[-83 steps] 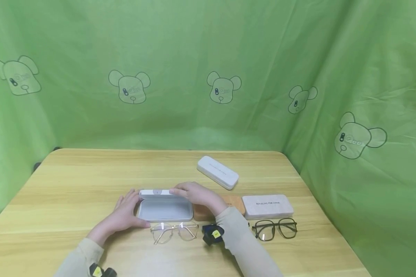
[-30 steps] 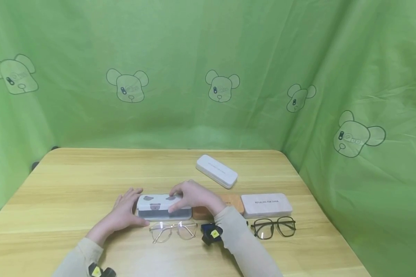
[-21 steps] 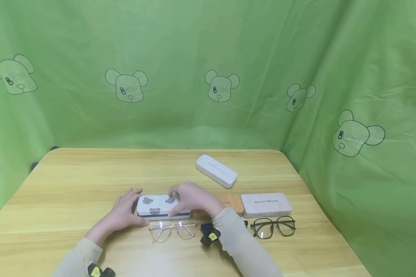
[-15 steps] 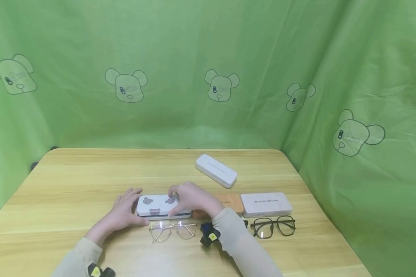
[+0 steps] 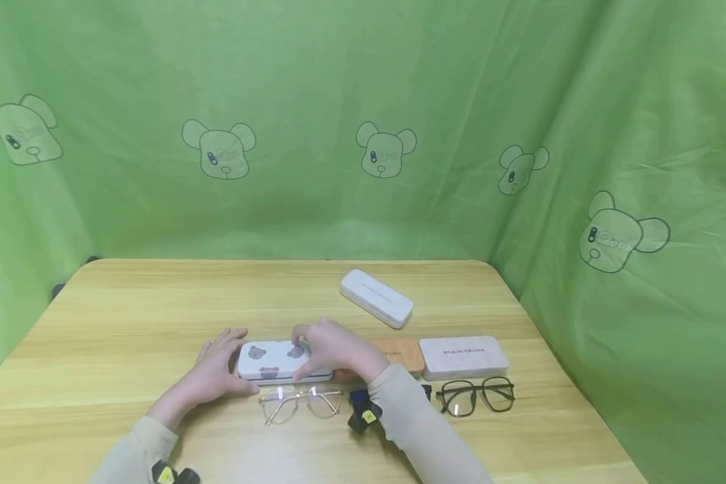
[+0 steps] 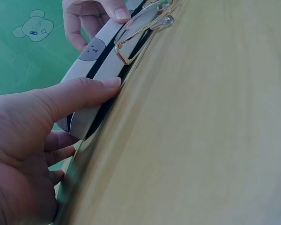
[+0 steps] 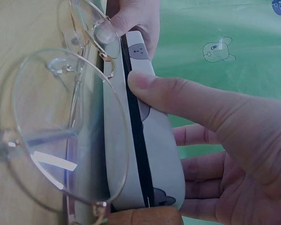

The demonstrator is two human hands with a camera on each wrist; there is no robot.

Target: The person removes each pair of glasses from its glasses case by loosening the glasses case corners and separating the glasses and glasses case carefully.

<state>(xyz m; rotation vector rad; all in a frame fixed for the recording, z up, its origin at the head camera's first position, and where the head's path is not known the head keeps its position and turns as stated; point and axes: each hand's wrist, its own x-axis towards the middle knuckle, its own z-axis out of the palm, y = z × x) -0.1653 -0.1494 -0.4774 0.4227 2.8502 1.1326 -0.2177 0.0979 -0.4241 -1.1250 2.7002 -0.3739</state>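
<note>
A white glasses case (image 5: 272,359) with grey bear faces lies on the table, its lid lowered onto the base with a narrow dark gap along the front in both wrist views. My left hand (image 5: 214,376) grips its left end, thumb on the front of the base and fingers at the end and behind. With its thumb on the lid's front edge and fingers behind, my right hand (image 5: 333,346) holds the lid near the right end. Thin gold-framed glasses (image 7: 61,126) lie folded just in front of the case.
An orange-brown case (image 5: 402,353) adjoins on the right, partly under my right wrist. Beyond it sit a pale case (image 5: 462,356) and black-framed glasses (image 5: 462,401). Another white case (image 5: 376,299) lies angled farther back. A dark item (image 5: 427,391) is mostly hidden by my right sleeve.
The bear-print case's lid has swung forward and down from wide open to nearly flush with the base. My right thumb came down with it; my left hand stayed at the end.
</note>
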